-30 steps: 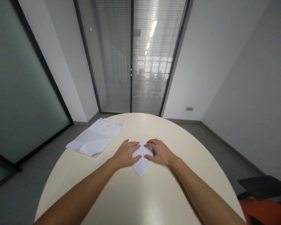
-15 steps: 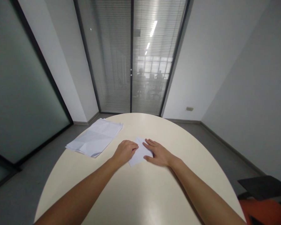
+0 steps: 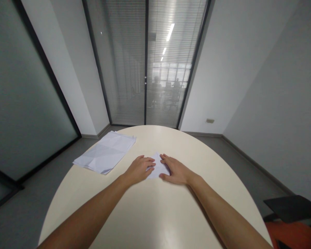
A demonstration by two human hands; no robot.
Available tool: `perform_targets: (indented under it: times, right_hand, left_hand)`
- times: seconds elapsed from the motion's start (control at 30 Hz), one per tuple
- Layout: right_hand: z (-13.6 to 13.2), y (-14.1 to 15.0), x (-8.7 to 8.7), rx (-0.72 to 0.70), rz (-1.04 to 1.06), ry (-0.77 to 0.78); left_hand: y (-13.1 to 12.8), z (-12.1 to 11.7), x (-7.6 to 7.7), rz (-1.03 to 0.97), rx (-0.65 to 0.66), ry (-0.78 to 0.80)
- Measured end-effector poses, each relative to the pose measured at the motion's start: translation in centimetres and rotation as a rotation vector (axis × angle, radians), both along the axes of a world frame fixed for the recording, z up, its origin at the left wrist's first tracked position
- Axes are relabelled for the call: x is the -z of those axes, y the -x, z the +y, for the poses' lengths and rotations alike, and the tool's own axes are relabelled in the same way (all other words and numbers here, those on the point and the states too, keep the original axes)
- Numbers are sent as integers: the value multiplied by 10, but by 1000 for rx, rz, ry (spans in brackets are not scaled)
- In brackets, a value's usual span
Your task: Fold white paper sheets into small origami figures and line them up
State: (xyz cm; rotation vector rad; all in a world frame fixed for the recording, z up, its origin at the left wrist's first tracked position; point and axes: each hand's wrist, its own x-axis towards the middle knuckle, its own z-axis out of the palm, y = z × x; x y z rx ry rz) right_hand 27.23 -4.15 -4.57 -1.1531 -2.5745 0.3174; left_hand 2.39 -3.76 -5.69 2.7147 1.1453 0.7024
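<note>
A small folded sheet of white paper [image 3: 157,169] lies flat on the table between my hands, its upper end narrowing to a point. My left hand [image 3: 140,169] rests on its left side, fingers stretched out and apart from the thumb. On the right edge lies my right hand [image 3: 175,170], with its fingers extended and the thumb apart near the lower corner. Both hands cover part of the paper, so its full outline is hidden.
A stack of creased white sheets [image 3: 107,152] lies at the left of the round cream table [image 3: 155,211]. An orange and black chair [image 3: 291,231] stands at the lower right. Beyond the table is a glass partition with blinds [image 3: 126,86].
The folded paper has turned, and its point now faces straight away from me. My left hand has gone from pinched fingers to spread ones; my right hand has barely moved.
</note>
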Motion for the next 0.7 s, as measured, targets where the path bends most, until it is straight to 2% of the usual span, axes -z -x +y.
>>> perform_targets:
  times: [0.17,0.3,0.53,0.7]
  right_hand:
    - [0,0,-9,13,72,-89]
    - [3,-1,-9,26,66,-128]
    - [4,-5,2,-3,66,-62]
    - [6,-8,5,-21,44,-44]
  left_hand:
    - [3,2,1,-17,115,28]
    - [4,0,0,-17,160,35]
    - [4,-2,-5,17,216,39]
    - [3,-3,-6,22,207,40]
